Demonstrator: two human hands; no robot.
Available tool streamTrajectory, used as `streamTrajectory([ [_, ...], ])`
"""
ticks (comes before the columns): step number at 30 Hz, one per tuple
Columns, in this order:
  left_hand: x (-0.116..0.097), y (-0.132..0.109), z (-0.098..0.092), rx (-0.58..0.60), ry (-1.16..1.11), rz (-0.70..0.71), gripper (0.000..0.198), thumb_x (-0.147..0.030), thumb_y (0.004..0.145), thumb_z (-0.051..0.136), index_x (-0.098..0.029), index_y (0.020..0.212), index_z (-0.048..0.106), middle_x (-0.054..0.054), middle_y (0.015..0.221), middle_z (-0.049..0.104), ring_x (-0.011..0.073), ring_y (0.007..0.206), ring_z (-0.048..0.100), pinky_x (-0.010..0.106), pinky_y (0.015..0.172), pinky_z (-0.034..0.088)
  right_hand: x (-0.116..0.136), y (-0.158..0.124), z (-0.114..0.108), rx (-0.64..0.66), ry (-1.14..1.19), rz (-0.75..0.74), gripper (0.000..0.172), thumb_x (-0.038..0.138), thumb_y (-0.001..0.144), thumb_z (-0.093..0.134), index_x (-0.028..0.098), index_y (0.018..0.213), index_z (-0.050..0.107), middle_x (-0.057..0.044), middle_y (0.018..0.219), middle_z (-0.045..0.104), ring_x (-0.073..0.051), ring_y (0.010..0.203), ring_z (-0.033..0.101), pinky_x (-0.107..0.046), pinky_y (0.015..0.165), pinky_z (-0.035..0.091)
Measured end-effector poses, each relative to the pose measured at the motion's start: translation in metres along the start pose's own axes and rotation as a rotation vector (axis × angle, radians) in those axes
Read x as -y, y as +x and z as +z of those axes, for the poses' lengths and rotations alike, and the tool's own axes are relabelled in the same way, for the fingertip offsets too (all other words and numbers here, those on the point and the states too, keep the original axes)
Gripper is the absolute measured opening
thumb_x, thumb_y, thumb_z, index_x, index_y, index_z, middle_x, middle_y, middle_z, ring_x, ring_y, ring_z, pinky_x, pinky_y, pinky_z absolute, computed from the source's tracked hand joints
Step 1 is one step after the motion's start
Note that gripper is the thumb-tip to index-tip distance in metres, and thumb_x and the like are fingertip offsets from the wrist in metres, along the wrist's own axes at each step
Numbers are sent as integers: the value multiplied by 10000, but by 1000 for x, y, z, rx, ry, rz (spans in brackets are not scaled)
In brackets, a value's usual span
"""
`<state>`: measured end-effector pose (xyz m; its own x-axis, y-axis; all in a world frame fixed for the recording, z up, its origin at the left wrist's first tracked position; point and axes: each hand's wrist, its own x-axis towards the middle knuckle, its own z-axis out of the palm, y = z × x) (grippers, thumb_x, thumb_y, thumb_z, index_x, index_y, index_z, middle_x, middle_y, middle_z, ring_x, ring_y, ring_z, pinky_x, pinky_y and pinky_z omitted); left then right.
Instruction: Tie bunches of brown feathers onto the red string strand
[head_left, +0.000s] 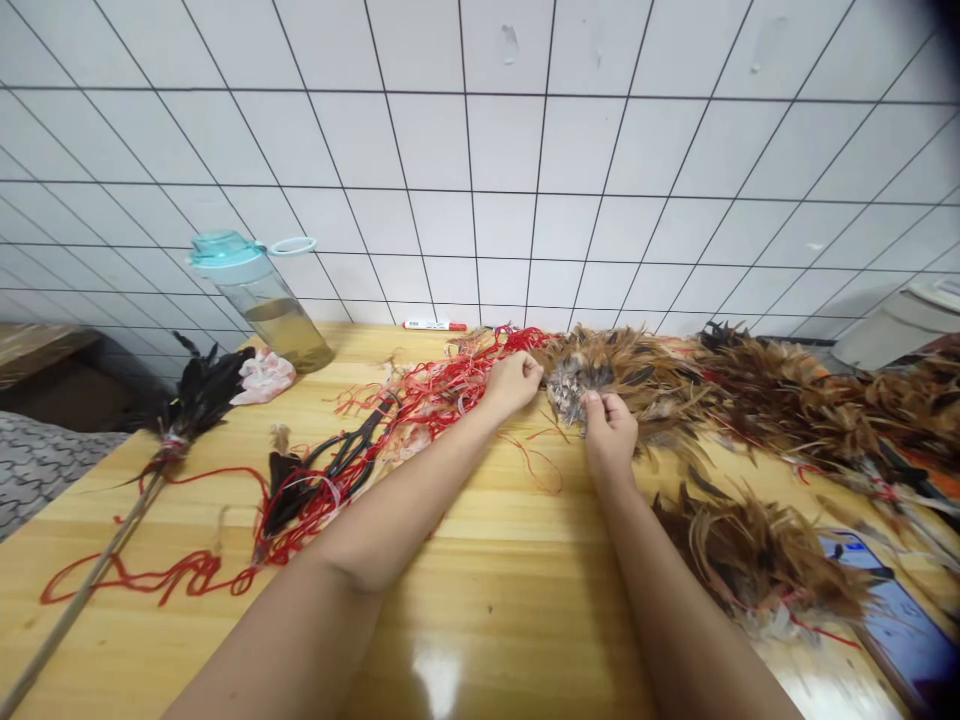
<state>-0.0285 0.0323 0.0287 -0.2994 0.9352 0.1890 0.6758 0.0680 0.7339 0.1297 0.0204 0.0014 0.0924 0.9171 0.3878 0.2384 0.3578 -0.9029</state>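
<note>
Brown feather bunch (571, 390): light, soft, fragile; hold gently near its grey centre.
Right hand (609, 435): pinching the bunch.
Left hand (512, 385): clenched, apparently on red string (450, 385).

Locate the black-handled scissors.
In the head view, the scissors lie on the wooden table left of the left hand, tangled in red string.
</note>
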Motion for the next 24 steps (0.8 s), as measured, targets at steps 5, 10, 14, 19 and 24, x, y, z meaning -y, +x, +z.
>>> streamTrajectory([
  [5, -11, 0, 17, 51, 31, 50, 241, -420, 746, 603, -184, 708, 568, 17, 708, 618, 141, 660, 519, 254, 637, 372, -2, -2, 2, 43, -26, -19, 270, 385, 825, 492, 172, 712, 615, -15, 702, 598, -151, 693, 531, -279, 689, 400],
  [10, -10, 4, 24, 48, -35, 31, 118, -235, 734, 578, -171, 652, 523, -15, 626, 541, 112, 610, 456, 234, 611, 340, -5, -1, 3, 25, -35, -6, 273, 393, 820, 495, 175, 711, 617, -12, 697, 599, -147, 682, 526, -277, 686, 398],
  [14, -2, -4, 7, 170, -388, -99, 124, -240, 739, 588, -149, 691, 519, -22, 631, 530, 85, 575, 457, 210, 559, 333, -3, -1, 6, 39, -22, 2, 280, 396, 827, 487, 178, 693, 601, -11, 692, 593, -144, 687, 526, -271, 681, 399],
  [19, 15, -20, -17, 285, -639, -232, 136, -213, 717, 632, -128, 773, 542, -8, 599, 556, 72, 515, 483, 194, 510, 332, 1, -8, 11, 93, -55, -27, 300, 411, 840, 476, 178, 692, 593, -12, 677, 577, -147, 679, 515, -277, 669, 395],
  [24, 37, -29, -25, 191, -445, -142, 190, -185, 652, 686, -137, 792, 568, -34, 592, 546, 76, 517, 481, 196, 512, 334, 7, -16, 13, 174, -137, -92, 277, 385, 840, 477, 186, 680, 586, -3, 642, 546, -141, 638, 490, -272, 632, 377],
])
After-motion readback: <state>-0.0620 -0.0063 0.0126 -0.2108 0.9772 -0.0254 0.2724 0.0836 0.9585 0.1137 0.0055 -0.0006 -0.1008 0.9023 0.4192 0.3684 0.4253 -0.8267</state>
